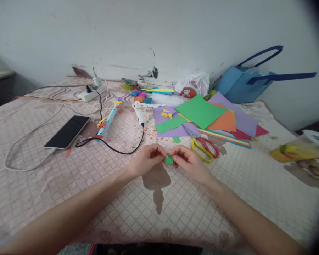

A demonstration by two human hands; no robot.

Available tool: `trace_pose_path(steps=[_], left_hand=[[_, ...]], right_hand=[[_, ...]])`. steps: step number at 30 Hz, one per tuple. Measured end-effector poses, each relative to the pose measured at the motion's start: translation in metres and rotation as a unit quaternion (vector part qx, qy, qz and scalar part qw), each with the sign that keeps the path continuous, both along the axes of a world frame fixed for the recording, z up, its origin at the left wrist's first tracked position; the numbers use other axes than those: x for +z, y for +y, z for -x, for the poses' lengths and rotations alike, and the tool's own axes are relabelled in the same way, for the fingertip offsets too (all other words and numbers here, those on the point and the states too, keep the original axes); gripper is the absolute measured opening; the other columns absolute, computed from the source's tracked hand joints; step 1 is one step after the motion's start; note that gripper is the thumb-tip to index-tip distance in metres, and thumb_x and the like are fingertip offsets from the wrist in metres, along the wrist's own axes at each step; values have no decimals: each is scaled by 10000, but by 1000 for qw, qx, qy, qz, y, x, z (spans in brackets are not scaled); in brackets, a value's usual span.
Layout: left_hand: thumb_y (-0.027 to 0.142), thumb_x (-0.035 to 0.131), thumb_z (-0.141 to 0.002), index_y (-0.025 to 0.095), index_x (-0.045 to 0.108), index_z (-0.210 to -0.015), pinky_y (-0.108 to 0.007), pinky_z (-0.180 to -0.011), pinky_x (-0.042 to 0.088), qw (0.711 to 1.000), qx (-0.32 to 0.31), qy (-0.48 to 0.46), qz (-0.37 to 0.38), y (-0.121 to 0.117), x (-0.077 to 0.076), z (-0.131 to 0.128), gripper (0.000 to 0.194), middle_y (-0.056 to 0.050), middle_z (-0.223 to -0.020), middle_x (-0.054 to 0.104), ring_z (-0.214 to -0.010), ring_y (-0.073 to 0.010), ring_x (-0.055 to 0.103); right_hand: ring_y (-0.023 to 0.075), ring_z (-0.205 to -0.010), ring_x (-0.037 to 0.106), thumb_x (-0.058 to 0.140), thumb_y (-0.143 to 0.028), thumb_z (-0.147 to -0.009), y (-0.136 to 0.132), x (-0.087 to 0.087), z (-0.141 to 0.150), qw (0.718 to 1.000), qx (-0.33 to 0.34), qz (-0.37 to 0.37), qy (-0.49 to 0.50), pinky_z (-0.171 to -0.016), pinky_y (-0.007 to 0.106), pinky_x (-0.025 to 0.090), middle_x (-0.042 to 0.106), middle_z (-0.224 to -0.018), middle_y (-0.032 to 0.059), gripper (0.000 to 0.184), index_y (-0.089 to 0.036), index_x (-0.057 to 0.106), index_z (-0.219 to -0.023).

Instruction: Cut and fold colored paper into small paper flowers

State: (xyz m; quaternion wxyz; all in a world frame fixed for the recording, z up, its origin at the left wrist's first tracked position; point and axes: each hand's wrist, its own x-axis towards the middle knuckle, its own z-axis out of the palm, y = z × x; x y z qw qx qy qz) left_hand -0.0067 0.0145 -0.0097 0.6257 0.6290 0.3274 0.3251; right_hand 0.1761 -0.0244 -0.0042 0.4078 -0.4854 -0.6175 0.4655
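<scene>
A small piece of green paper (168,159) is pinched between both hands above the patterned tablecloth (191,216). My left hand (146,161) grips its left edge with thumb and forefinger. On the other side, my right hand (190,163) pinches the right edge. Just beyond lies another small green paper scrap (176,139). Scissors with red and yellow handles (204,150) rest close to my right hand, their blades pointing toward the coloured sheets. A large green sheet (200,110) and a green strip (171,124) lie on purple paper (163,132).
A white glue gun (138,112) with a black cable lies behind my left hand. Left of it are a light blue decorated strip (108,122), a phone (67,132) and a power strip (91,93). A blue bag (236,83) and a plastic cup (303,147) stand at right.
</scene>
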Motion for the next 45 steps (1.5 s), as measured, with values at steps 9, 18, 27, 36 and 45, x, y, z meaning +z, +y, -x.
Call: trace_pose_path(steps=[9,18,27,36,45], left_hand=[[127,602,-719,154,602,-835,-290,-761,495,990,42,18,-136,-5,4,-1,119,-48,-851,619,-782,-146,599],[213,646,-745,148,618,-797,-256,-692,480,994,63,-5,-94,-6,6,-3,88,-36,-779,626,-727,-132,592],[253,678,-742,145,592,-745,-254,-689,476,994,82,-70,-32,-10,3,-7,138,-26,-755,633,-723,-128,606],[235,703,-716,154,536,-797,-261,-652,485,986,91,-119,68,-14,-1,-10,202,-7,-724,645,-661,-121,626],[172,718,-674,144,536,-869,-237,-656,470,987,107,-112,33,-8,-5,-10,268,-3,-767,608,-675,-98,592]], right_hand=[[149,-819,618,507,-150,-811,-4,0,2,994,-30,-88,-51,-754,297,497,644,-913,37,199,-207,602,-977],[151,-746,609,566,-230,-825,-6,1,3,989,-54,-130,-54,-698,295,500,621,-807,17,34,-212,590,-842],[123,-673,562,593,-256,-800,-5,2,8,997,-53,-58,26,-633,265,475,577,-739,-3,71,-198,554,-784],[104,-658,549,609,-239,-774,-6,3,15,991,-57,5,120,-617,249,482,537,-761,-25,155,-215,498,-880],[118,-623,547,588,-326,-818,-6,1,12,996,-26,33,76,-599,270,461,565,-692,-11,144,-190,552,-787]])
